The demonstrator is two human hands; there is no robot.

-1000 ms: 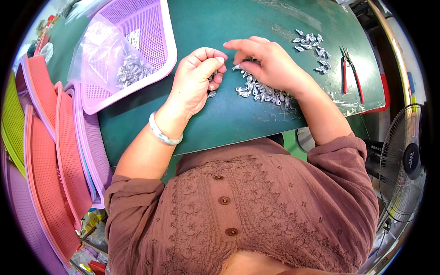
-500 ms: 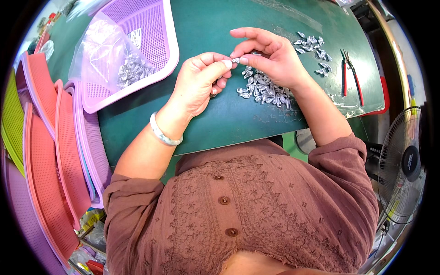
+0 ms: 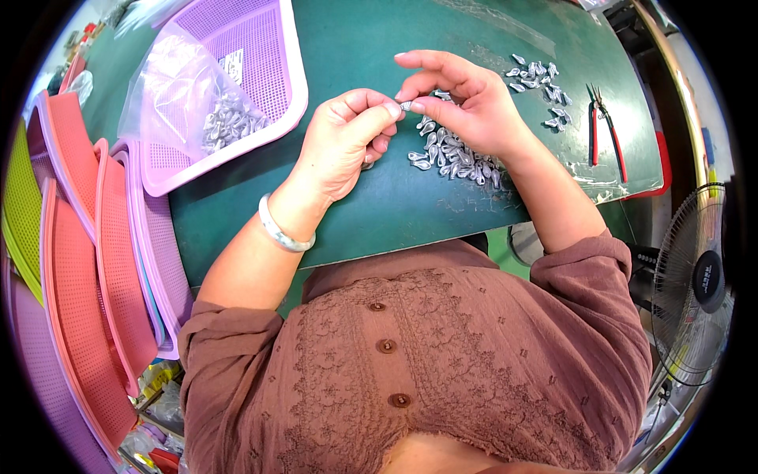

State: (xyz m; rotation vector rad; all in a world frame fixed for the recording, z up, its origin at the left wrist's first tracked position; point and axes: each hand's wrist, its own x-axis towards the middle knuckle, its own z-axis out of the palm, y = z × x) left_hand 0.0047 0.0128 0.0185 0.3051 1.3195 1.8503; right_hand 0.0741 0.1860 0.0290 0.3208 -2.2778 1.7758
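Between the fingertips of both hands sits a small silver-grey metal piece (image 3: 406,106). My left hand (image 3: 347,138) pinches it with thumb and forefinger, the other fingers curled under. My right hand (image 3: 474,103) grips its other end between thumb and forefinger, with the remaining fingers partly extended. Much of the piece is covered by the fingertips. Just below my right hand lies a pile of small silver-grey, loop-shaped metal pieces (image 3: 454,154) on the green table (image 3: 379,213). A smaller scattered group of similar pieces (image 3: 537,75) lies farther right.
Red-handled pliers (image 3: 605,134) lie at the right. A purple basket (image 3: 296,79) at the left holds a clear plastic bag (image 3: 170,95) with more metal pieces. Stacked pink and purple baskets (image 3: 118,261) stand beside the table's left edge; a fan (image 3: 687,284) stands at right.
My right hand's fingers and thumb have shifted slightly around the small metal piece. My left hand keeps its pinch in nearly the same place.
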